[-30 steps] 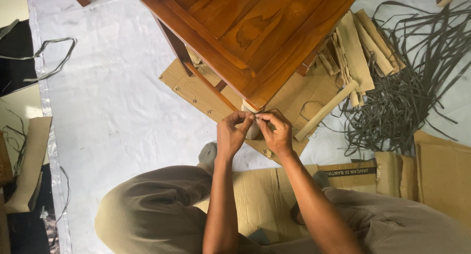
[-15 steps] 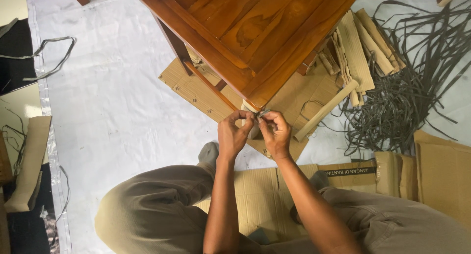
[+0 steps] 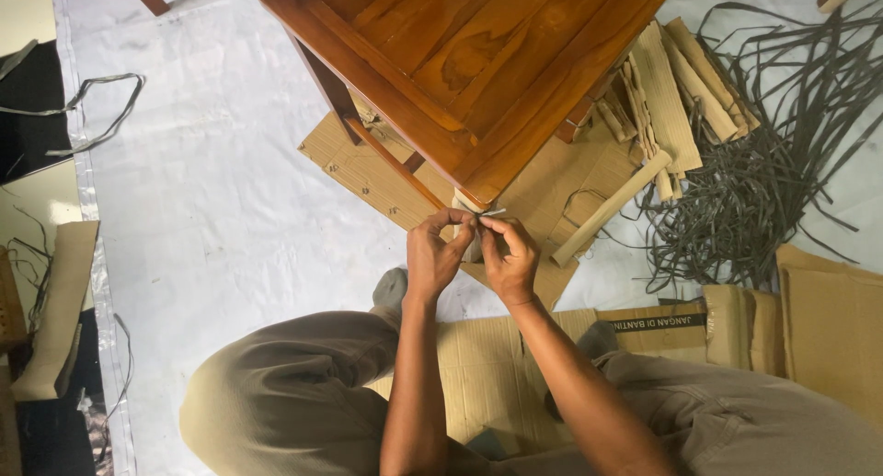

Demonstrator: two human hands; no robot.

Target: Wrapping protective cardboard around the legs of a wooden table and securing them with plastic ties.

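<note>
A polished brown wooden table stands on flat cardboard in front of me. Both my hands meet at its near corner, just below the tabletop edge, where a cardboard-wrapped leg comes down. My left hand pinches a thin pale strip at that corner. My right hand grips the same strip right beside it. The fingers of both hands are closed and hide most of the strip and the leg's top.
A tangle of dark plastic straps lies at the right, next to rolled cardboard pieces. More cardboard lies at the lower right and under my legs. A white sheet covers the floor at the left.
Both hands stay at the table's near corner. They have shifted slightly, with the fingers working the strip; the table has not moved.
</note>
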